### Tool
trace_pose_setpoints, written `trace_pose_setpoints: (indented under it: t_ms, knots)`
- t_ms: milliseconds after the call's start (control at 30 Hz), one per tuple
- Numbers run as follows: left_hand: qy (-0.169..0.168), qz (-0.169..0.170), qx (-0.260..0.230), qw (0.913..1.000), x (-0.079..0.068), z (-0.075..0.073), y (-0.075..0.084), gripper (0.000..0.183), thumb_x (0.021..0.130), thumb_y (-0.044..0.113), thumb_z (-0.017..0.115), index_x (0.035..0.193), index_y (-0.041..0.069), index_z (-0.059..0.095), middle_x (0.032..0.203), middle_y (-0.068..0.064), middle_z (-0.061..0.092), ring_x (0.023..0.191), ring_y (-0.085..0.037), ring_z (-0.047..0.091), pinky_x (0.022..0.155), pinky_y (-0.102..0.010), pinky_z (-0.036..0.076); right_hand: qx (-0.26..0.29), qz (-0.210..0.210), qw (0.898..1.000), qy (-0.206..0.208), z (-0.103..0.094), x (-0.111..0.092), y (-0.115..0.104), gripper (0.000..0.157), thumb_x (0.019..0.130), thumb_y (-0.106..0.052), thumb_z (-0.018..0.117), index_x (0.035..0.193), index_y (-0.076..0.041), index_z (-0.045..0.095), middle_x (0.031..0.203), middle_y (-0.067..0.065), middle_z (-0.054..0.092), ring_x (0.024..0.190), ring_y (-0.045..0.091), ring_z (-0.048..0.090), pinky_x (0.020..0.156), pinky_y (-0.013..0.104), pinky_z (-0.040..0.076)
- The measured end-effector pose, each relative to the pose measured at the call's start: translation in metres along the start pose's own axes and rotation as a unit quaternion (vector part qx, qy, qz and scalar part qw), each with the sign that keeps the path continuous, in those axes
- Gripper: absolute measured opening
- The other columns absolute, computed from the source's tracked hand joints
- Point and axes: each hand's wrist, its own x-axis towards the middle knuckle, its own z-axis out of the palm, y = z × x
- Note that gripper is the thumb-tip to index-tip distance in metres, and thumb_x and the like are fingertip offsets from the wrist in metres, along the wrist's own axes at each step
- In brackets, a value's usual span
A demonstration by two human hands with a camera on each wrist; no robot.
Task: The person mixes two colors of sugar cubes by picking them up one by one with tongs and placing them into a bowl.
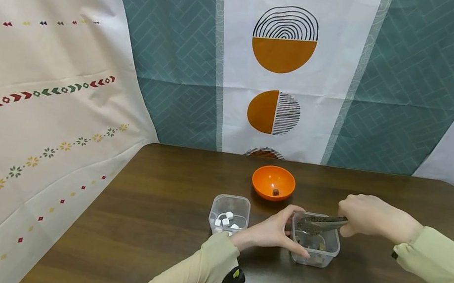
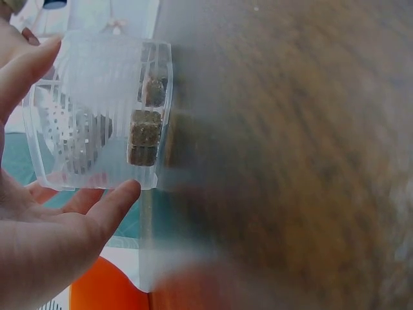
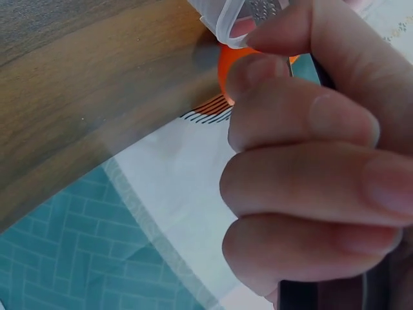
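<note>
At the right of the table stands a clear plastic container [image 1: 324,259], and my left hand [image 1: 272,230] grips it between thumb and fingers. Several brown cubes [image 2: 146,129] lie on its floor in the left wrist view. My right hand [image 1: 369,218] holds perforated metal tongs [image 1: 328,222] with curled fingers, their head lowered inside this container. Whether the tongs pinch a cube cannot be seen. Close behind my left hand is an orange bowl [image 1: 265,180] with one brown cube [image 1: 275,192] in it.
Left of my left wrist, a second clear container [image 1: 231,201] holds several white cubes [image 1: 229,215]. The brown wooden table [image 1: 143,212] ends at the back against a hanging teal and white cloth [image 1: 174,52]. A pale patterned cloth [image 1: 30,128] hangs along the left side.
</note>
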Motion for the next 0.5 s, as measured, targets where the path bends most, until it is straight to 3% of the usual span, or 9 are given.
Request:
trace_pose_setpoints:
  t_ms: [200,500]
  knots:
    - [0.000,0.004,-0.001,1.0000,0.001,0.000,-0.001,0.075,0.071,0.013,0.078,0.131,0.017,0.033,0.124,0.008,0.037,0.108,-0.007,0.039,0.084,-0.022,0.041,0.009,-0.006,1.000,0.018,0.001,-0.004,0.004,0.027,0.062,-0.010,0.065,0.052,-0.018,0.040,0.055,-0.009,0.029,0.048,0.006,0.022,0.044,0.024,0.017]
    - [0.005,0.002,-0.003,1.0000,0.001,0.000,-0.002,0.076,0.070,0.014,0.078,0.131,0.018,0.033,0.125,0.008,0.036,0.108,-0.007,0.038,0.083,-0.021,0.040,0.043,-0.002,0.999,0.005,-0.004,-0.009,0.012,0.026,0.064,-0.010,0.061,0.053,-0.018,0.039,0.056,-0.010,0.028,0.048,0.005,0.022,0.045,0.025,0.016]
